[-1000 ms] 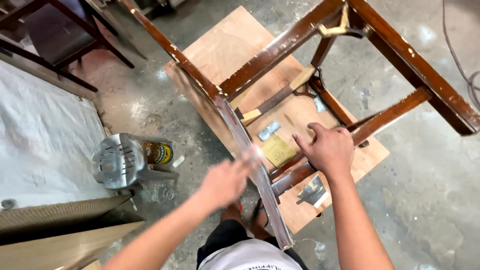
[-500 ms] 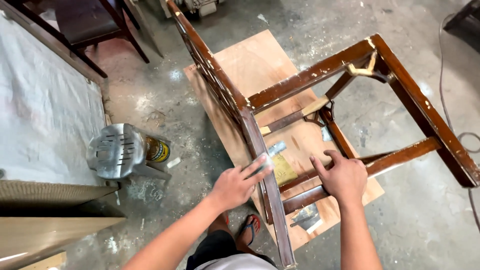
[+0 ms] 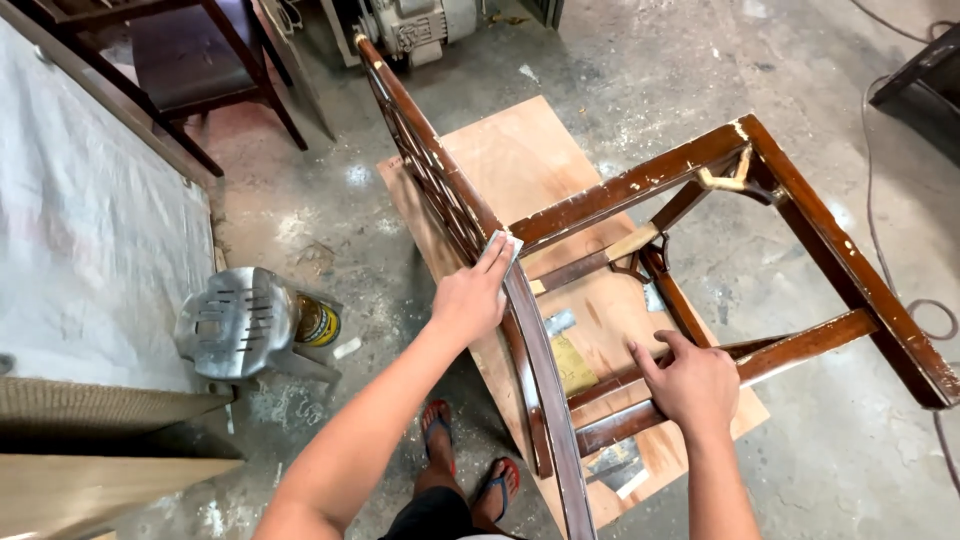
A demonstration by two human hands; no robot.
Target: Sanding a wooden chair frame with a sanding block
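Fingers (image 3: 492, 255) of the left hand (image 3: 470, 295) are stretched out nearly flat, pressing a small grey sanding pad (image 3: 505, 243) onto the curved back rail (image 3: 530, 330) of the chair. So not a fist grip, more a flat palm-and-fingers press, with the pad poking out just past the fingertips.

Only the head view here, looking straight down. The chair lies tipped on its side on a plywood sheet (image 3: 520, 150) on the floor. The rail's long axis runs from the bottom of the frame, close to the person, up and away to the left toward the motor (image 3: 415, 25) at the top. The left hand sits about mid-rail, fingers pointing up along that same line, so the bare stretch of rail ahead of the fingertips lies further from the body, and the stretch behind the wrist lies nearer.

The right hand (image 3: 690, 385) is lower and to the right, fingers curled loosely over a cross rail (image 3: 640, 415) of the seat frame, thumb side up, looks like it's bracing the chair. It's well apart from the pad, so the left hand is the nearer one by far.

Off to the left there's a small metal stool (image 3: 235, 320) with a can (image 3: 318, 322) tucked beside it. Feet in sandals (image 3: 497, 480) show just beside the rail's near end.
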